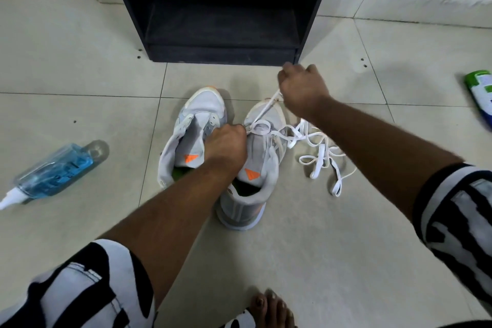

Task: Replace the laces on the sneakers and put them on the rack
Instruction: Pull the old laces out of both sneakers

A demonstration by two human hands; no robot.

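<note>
Black-and-white striped sleeves (458, 224) frame the scene nearest the viewer, two of them, with one bare foot (271, 309) showing on the pale tiled floor (319, 247) at the bottom edge.

Two grey-and-white sneakers (255, 168) stand side by side on the tiles, heels toward the person, toes toward the rack. Each tongue carries one small orange triangular logo; no lettering can be read on either. The left sneaker (197, 114) has bare eyelets. The left hand (226, 145) sits between the two shoes, its fingers curled in at the throat of the right sneaker; what exactly they pinch is hidden. The right hand (302, 88) is raised beyond the right toe, fist closed on one end of a white lace (262, 112), which runs taut down to the lowest eyelets. The loose part of the white lacing (319, 160) lies tangled on the floor just beside the right sneaker; whether that heap is one lace or two cannot be told.

One clear bottle of blue liquid (56, 170) lies on its side at the left, its label unreadable. One green-and-white container (480, 96) lies at the right edge, its print too blurred to read.

Farthest off stands one dark rack (221, 24).
</note>
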